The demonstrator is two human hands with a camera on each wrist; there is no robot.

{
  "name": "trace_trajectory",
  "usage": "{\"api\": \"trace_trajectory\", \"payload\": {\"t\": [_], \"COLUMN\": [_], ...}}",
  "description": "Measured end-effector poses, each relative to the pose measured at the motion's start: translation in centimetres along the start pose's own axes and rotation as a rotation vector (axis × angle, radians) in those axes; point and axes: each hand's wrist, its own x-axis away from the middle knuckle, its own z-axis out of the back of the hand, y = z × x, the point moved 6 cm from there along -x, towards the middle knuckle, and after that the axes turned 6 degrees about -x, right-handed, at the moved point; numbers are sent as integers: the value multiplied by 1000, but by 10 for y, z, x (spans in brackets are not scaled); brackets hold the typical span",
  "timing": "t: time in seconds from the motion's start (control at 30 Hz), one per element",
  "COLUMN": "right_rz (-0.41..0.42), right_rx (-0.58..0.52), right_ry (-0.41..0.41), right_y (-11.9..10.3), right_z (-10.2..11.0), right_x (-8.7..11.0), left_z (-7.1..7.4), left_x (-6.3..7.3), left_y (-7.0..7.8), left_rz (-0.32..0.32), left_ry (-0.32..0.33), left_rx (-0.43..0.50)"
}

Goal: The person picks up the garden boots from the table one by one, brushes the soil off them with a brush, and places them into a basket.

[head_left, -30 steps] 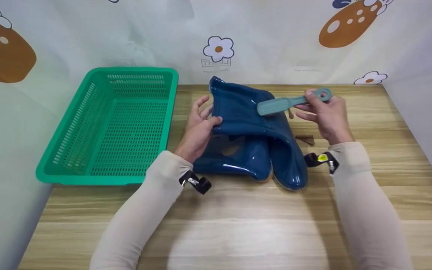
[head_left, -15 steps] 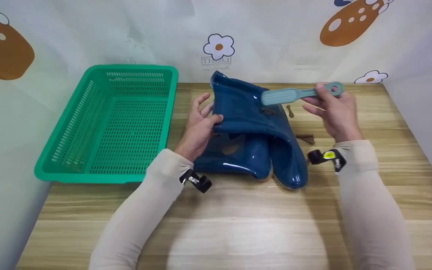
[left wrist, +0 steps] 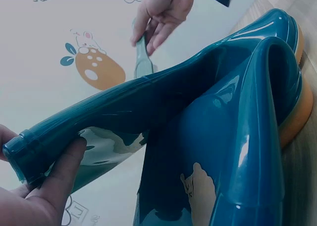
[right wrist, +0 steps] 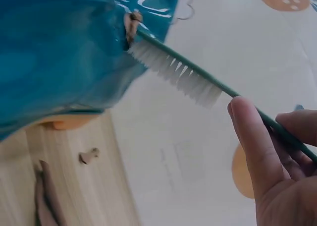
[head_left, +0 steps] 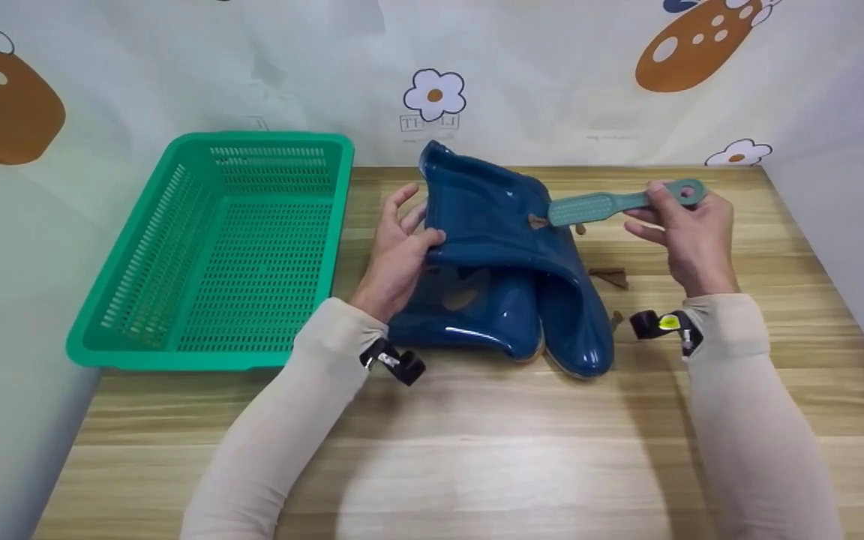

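Observation:
In the head view my left hand (head_left: 394, 259) grips the top of the shaft of a glossy blue rain boot (head_left: 477, 210), thumb on its outer side, holding the shaft raised. A second blue rain boot (head_left: 439, 330) lies beneath, toe to the right. My right hand (head_left: 698, 236) pinches the handle of a green brush (head_left: 582, 209). White bristles (right wrist: 173, 72) face the boot in the right wrist view. The brush's tip is right at a brown muddy-looking clump (right wrist: 132, 25) on the held boot. The left wrist view shows both shafts, with most of the brush hidden behind.
A green plastic basket (head_left: 346, 225) stands on the left of the wooden table (head_left: 477, 465). Brown strips (head_left: 609, 277) and a small brown piece (right wrist: 89, 155) lie right of the boots. A patterned wall covering (head_left: 552, 82) borders the table at the back.
My right hand has moved the brush to the right along the boot, and the brown clump on it now shows. The left hand and both boots have hardly moved.

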Motion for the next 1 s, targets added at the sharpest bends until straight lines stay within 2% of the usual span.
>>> {"api": "trace_trajectory", "payload": {"t": [0.1,0.23,0.3,0.37,0.47,0.53,0.7,0.83,1.0], "right_rz": [23,11,-1,0,9,11,10,6,18], "right_rx": [-116,-230,-200,-123,-18,12,-103,-185,-161], "right_ry": [12,-60,-98,-101,-70,-31,59,65,55], "right_y": [-1,8,13,15,11,5,-5,-3,3], "right_z": [-3,-23,-32,-35,-26,-15,4,-6,-14], "right_x": [-1,-1,0,1,1,0,-3,-5,-6], "left_z": [0,1,1,2,2,2,1,1,2], "left_x": [0,1,1,1,0,-1,0,0,1], "left_y": [0,-2,-2,-2,-3,-3,-4,-2,-1], "left_rz": [-4,-1,1,2,3,5,13,10,6], "left_ry": [1,3,4,5,9,14,17,22,21], "left_rx": [0,1,-9,-11,-16,-15,-37,-62,-59]}}
